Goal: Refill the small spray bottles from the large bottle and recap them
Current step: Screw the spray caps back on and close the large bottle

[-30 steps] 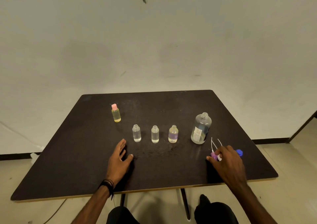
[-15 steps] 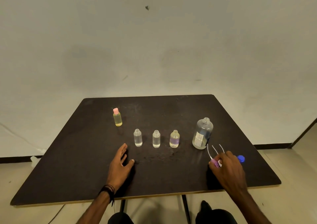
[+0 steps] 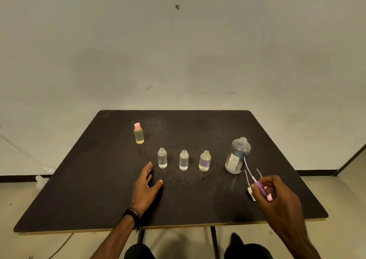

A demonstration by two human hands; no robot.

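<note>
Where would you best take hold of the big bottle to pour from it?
Probably round its wide body, coming from the right side with the fingers wrapped about the label height. The big bottle stands upright with its top off, and its neck looks too narrow for a steady hold. The little bottle stands to its left, so the right side is freer.

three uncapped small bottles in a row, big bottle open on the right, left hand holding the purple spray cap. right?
Not quite: the head view shows the right hand pinching the purple spray cap; the left hand rests flat on the table. The rest holds: three uncapped small bottles in a row, large bottle open on the right.
</note>
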